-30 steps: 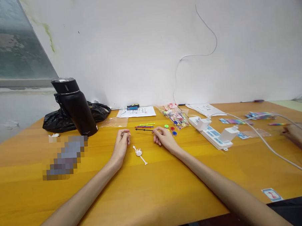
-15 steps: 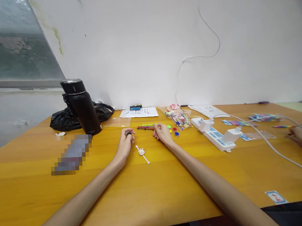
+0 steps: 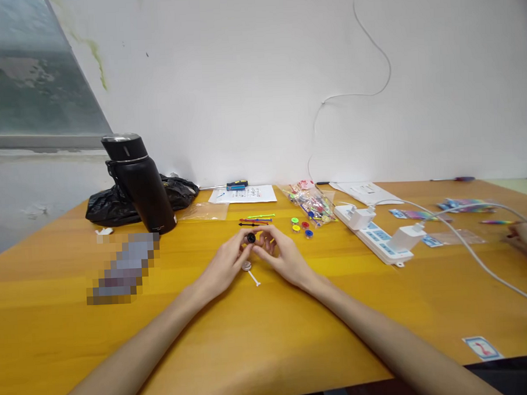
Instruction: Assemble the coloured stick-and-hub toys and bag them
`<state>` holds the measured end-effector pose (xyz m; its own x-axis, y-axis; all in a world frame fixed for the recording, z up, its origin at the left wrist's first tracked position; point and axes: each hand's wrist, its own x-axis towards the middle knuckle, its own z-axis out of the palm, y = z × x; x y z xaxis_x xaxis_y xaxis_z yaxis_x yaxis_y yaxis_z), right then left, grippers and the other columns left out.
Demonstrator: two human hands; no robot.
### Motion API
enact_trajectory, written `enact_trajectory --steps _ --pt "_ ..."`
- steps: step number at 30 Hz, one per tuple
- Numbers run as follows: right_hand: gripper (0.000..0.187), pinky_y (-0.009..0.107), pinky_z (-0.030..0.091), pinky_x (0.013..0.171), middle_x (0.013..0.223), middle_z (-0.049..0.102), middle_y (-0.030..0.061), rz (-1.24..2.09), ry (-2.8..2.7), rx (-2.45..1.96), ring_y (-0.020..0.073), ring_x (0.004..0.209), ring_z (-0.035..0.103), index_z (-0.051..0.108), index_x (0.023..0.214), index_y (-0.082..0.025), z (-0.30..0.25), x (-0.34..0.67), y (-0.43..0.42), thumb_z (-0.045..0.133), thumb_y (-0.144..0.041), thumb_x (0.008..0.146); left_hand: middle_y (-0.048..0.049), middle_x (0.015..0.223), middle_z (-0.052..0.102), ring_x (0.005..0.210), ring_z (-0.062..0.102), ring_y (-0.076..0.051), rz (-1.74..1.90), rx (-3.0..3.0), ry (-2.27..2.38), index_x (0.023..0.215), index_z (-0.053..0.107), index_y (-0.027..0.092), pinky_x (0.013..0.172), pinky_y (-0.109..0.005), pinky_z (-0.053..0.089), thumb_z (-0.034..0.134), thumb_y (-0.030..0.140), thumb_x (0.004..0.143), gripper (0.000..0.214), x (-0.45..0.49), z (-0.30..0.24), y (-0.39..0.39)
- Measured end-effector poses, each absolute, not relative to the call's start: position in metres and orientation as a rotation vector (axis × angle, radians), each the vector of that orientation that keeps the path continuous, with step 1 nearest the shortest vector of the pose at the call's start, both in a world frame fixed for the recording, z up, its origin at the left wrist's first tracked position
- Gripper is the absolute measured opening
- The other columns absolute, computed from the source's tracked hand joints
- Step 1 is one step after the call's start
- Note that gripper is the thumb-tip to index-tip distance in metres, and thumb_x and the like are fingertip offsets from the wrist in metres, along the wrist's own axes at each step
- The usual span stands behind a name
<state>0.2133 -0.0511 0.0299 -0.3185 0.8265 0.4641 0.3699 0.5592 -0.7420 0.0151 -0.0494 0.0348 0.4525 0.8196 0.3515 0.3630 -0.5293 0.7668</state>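
— Orange tabletop (image 3: 269,325) under a white wall; what has changed at it since a second ago?

— Both hands have come together. A second ago they lay apart, the left hand (image 3: 225,264) by itself and the right hand (image 3: 283,256) up at the coloured sticks (image 3: 256,220). Now they meet just behind the white hub (image 3: 247,267), fingertips almost touching.

— And what is between them?

— A small black disc (image 3: 251,238). Half a second ago the left fingers alone had it; now it sits pinched at the left fingertips with the right thumb and finger closing in on it, lifted off the wood above the white hub.

— So how do the grips stand?

— Left grip narrow, holding the black disc. Right grip also narrow; a bit of yellow shows by its fingers, and I cannot tell whether it holds that or only touches the disc.

— The white hub itself?

— Unmoved, lying flat in front of the hands with one pointed arm showing toward the person. My reading: the work has passed from fetching parts to fitting them together in the air.

— Anything else near?

— Coloured discs (image 3: 302,227) right of the sticks, a power strip (image 3: 374,236) further right, a black flask (image 3: 139,184) well left
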Motion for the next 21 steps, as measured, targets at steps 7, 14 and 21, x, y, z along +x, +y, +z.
enact_trajectory --steps 7,14,21 --pt "0.031 0.027 0.046 0.076 0.097 0.065 0.0013 0.41 -2.051 -0.956 0.0156 0.083 0.059 0.061 0.121 -0.026 0.04 0.22 -0.056 0.07 -0.032 0.092 -0.0074 0.123 0.069 0.114 0.065 -0.025 0.869 2.206 0.994 0.135 0.047 0.027 0.097 -0.037 0.047 0.047 0.026 0.101 0.034 0.015 0.037 -0.055" --pt "0.021 0.028 0.048 0.077 0.094 0.064 0.0039 0.301 -2.103 -0.903 0.0166 0.083 0.059 0.063 0.117 -0.022 0.044 0.22 -0.056 0.059 -0.029 0.098 -0.007 0.117 0.071 0.106 0.067 -0.022 0.901 2.144 0.966 0.124 0.051 0.024 0.096 -0.036 0.048 0.05 0.031 0.101 0.024 0.017 0.04 -0.057" --pt "0.012 0.028 0.046 0.076 0.089 0.067 0.0041 -0.016 -1.896 -1.24 0.0175 0.08 0.062 0.062 0.102 -0.02 0.065 0.262 -0.034 0.054 -0.026 0.095 -0.0066 0.113 0.067 0.104 0.062 -0.022 0.891 2.276 1.023 0.116 0.058 0.024 0.089 -0.036 0.05 0.048 0.031 0.101 0.02 0.011 0.045 -0.055"
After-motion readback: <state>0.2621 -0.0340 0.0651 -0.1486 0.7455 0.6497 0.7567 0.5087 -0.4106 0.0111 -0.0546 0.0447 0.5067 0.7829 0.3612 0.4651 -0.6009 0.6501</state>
